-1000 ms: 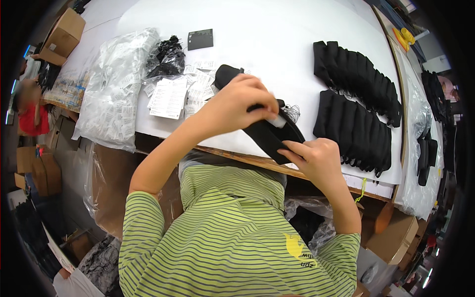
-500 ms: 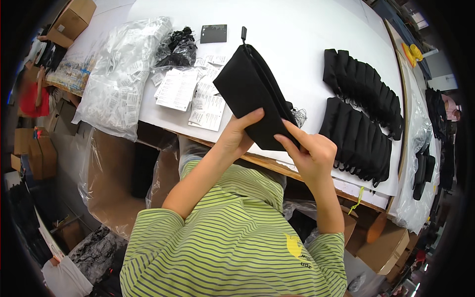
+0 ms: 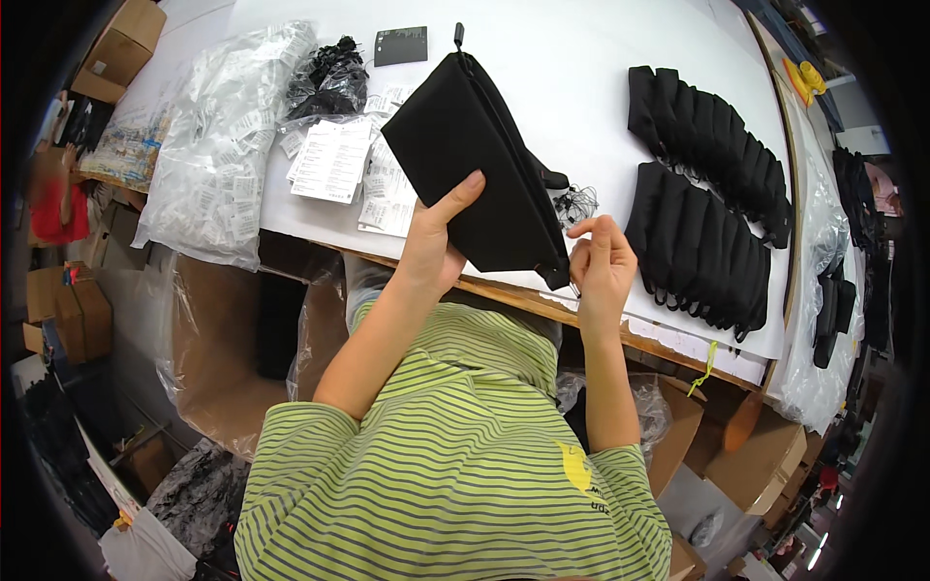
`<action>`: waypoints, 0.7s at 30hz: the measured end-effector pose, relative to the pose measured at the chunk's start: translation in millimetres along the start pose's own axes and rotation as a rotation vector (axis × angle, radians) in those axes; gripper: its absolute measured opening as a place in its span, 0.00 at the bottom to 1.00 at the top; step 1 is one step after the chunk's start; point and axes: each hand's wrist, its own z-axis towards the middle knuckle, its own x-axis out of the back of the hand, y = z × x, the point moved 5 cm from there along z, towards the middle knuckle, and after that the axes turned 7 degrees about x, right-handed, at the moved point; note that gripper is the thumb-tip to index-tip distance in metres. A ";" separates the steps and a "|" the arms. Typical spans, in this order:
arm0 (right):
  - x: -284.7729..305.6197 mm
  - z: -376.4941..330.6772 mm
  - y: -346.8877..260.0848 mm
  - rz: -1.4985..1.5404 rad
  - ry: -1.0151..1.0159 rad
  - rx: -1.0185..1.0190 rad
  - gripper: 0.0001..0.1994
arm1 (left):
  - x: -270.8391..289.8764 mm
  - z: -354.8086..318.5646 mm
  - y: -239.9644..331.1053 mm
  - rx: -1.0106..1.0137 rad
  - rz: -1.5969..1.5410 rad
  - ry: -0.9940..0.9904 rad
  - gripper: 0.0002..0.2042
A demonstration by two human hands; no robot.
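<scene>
Right now the left hand grips a black zip pouch from below, thumb up across its face, fingers closed behind it, holding it tilted above the near edge of the white table. The right hand sits at the pouch's lower corner, fingertips pinched together on something small there; too small to tell what, maybe a thread or tag string. Judged step: finishing or fitting a small part at that corner while the pouch is steadied. The next move likely calls for a fine pinch and a steady left grip, keeping the corner turned toward the right hand.

Containers: the pouch looks flat, zip pull at its far end, contents not visible. Left of the left hand, a big clear plastic bag full of small white tags. Beyond it, a smaller clear bag of black cords, with paper leaflets just beside. Right of the right hand, two rows of stacked black pouches. Below the table edge, open cardboard boxes, contents unclear.
</scene>
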 end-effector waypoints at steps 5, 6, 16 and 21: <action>-8.3 3.7 4.9 0.084 -0.188 -0.009 0.10 | -1.3 -10.0 9.1 -0.129 0.239 0.059 0.19; -12.8 3.9 -2.3 -0.030 -0.288 0.026 0.16 | -2.6 -10.5 9.0 -0.128 0.240 0.060 0.19; -3.3 10.1 -21.9 -0.200 -0.487 0.177 0.17 | 2.6 -12.0 21.8 -0.221 0.164 0.080 0.17; -12.9 27.4 -36.3 -0.056 -0.146 0.228 0.21 | -4.8 -13.4 5.9 -0.017 0.308 -0.009 0.18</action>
